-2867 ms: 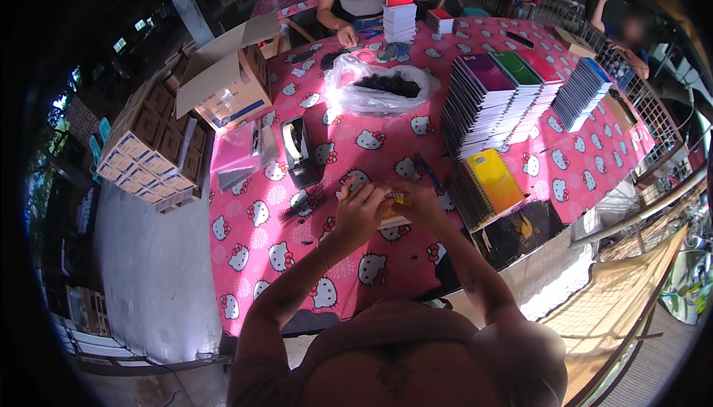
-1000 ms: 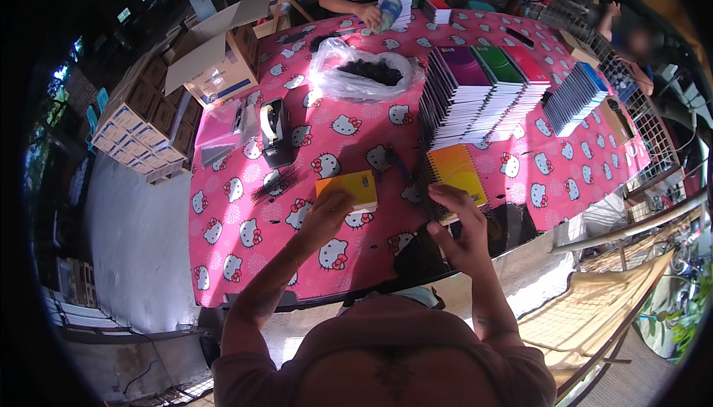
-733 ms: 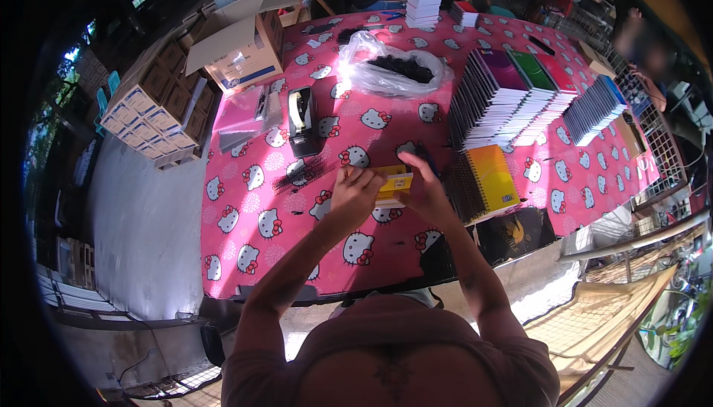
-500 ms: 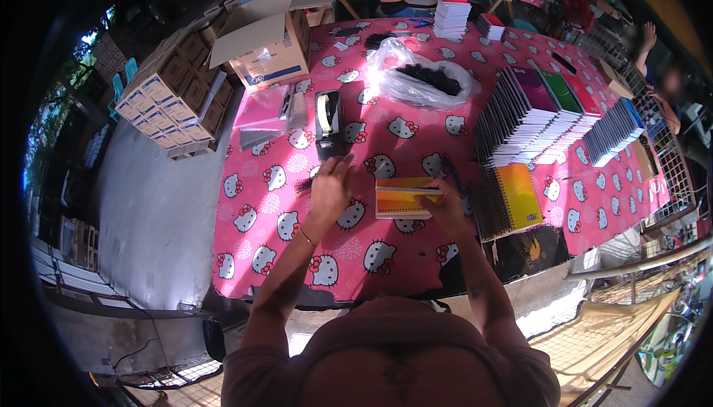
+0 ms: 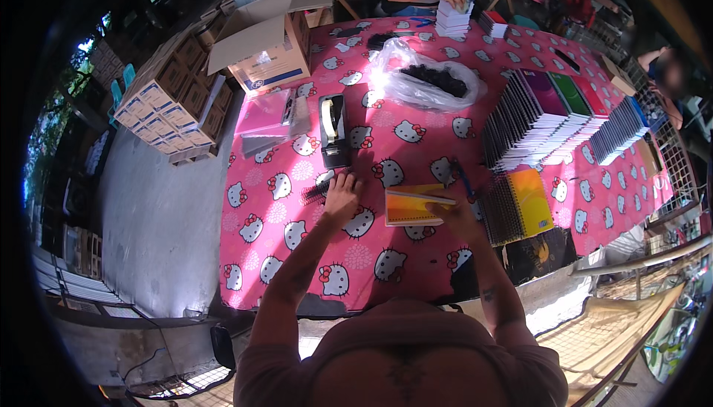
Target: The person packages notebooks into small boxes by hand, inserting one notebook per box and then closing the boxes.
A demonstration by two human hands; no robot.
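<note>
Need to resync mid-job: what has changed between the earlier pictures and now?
The left hand let go of the small yellow-orange paper block and moved left, beside the loose black spiral coils. The right hand, which was at the yellow spiral-bound notebooks a second ago, has moved left and grips the block's right end. The black tape dispenser and the spiral-bound notebooks stayed put.
</note>
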